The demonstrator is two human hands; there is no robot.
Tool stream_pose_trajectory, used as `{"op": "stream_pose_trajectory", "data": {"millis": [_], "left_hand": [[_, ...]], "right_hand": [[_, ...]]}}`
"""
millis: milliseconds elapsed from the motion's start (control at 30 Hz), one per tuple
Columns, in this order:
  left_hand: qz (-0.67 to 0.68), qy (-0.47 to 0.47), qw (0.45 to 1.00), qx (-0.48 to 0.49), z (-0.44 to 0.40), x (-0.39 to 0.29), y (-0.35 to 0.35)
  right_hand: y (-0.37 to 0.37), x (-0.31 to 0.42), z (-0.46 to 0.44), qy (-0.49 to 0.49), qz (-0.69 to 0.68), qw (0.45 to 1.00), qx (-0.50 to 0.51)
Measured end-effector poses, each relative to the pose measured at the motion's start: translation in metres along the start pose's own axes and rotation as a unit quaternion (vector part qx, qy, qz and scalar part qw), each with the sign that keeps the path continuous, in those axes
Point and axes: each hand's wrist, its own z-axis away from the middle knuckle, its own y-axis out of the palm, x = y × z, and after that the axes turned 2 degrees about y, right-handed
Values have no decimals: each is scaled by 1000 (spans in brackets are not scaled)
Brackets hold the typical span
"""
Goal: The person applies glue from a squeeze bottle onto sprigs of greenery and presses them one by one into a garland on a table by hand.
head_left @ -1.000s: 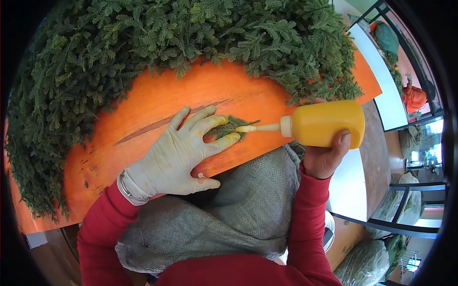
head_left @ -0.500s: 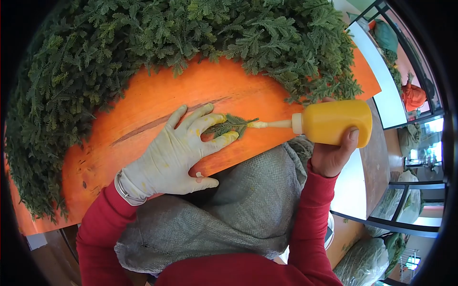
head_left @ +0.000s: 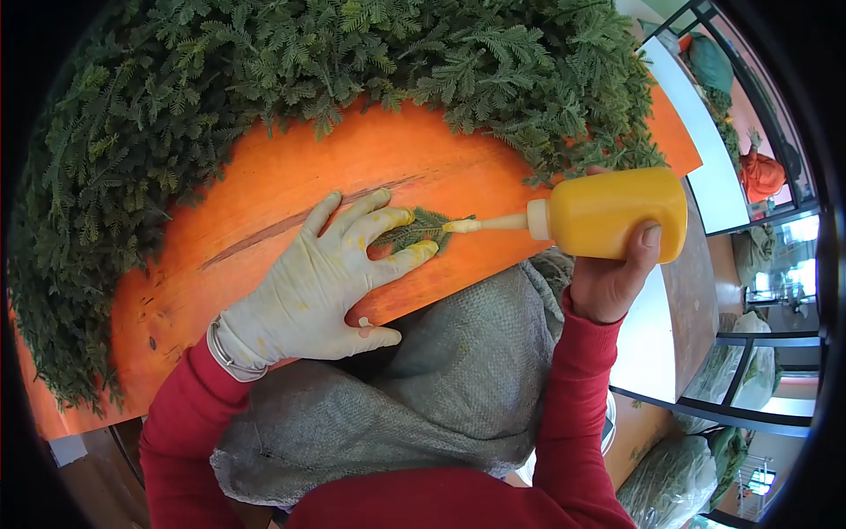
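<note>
Sprig [head_left: 428,229] laid flat on orange table [head_left: 207,286], framed between gloved left hand's [head_left: 304,286] index and middle fingertips [head_left: 424,250]; stem end pointed toward bottle [head_left: 621,216]. Left fingers spread, palm down, not clenched; whether sprig is pressed by fingertips cannot be told. Yellow bottle grasped sideways in bare right hand [head_left: 608,280], thumb wrapped over near side. Nozzle [head_left: 500,223] aimed at stem end; contact cannot be told. Table backed by greenery [head_left: 352,57]; lap covered by grey sack [head_left: 458,370].
</note>
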Motion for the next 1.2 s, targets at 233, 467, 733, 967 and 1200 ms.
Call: {"op": "stream_pose_trajectory", "data": {"millis": [233, 467, 733, 967, 1200], "left_hand": [[-2, 4, 1000, -5, 0, 0, 1], [-5, 7, 1000, -7, 0, 0, 1], [-10, 1, 1000, -1, 0, -1, 1], [2, 4, 1000, -4, -1, -1, -1], [4, 6, 1000, -8, -1, 0, 0]], "right_hand": [[4, -2, 0, 6, 21, 1000, -6], [-7, 6, -2, 0, 33, 999, -13], [5, 5, -2, -5, 48, 999, 2], [-5, 11, -7, -12, 96, 995, -31], [-10, 12, -10, -19, 54, 998, -33]]}}
